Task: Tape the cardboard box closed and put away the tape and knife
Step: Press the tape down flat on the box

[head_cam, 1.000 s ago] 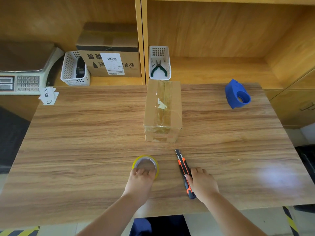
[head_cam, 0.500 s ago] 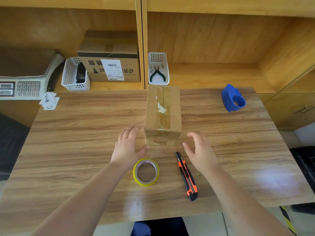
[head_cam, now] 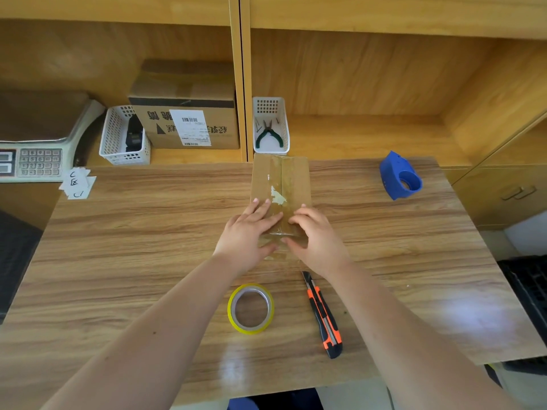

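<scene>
A small cardboard box (head_cam: 281,179) stands on the wooden table (head_cam: 148,247), with clear tape along its top seam. My left hand (head_cam: 251,232) lies flat on the near left part of the box top, its thumb down on the front face. My right hand (head_cam: 313,235) covers the near right corner with fingers on the top and thumb on the front face. A roll of tape with a yellow rim (head_cam: 251,308) lies flat on the table in front of the box. An orange and black utility knife (head_cam: 323,313) lies to the right of the roll.
A blue tape dispenser (head_cam: 399,176) sits at the table's far right. On the shelf behind stand a white basket with green pliers (head_cam: 270,125), another white basket (head_cam: 124,137), a labelled carton (head_cam: 186,113) and a scale (head_cam: 32,161). Paper slips (head_cam: 77,183) lie at the far left.
Both hands left the tape roll and the knife, moved forward past the box's sides and now press on the near end of the box top.
</scene>
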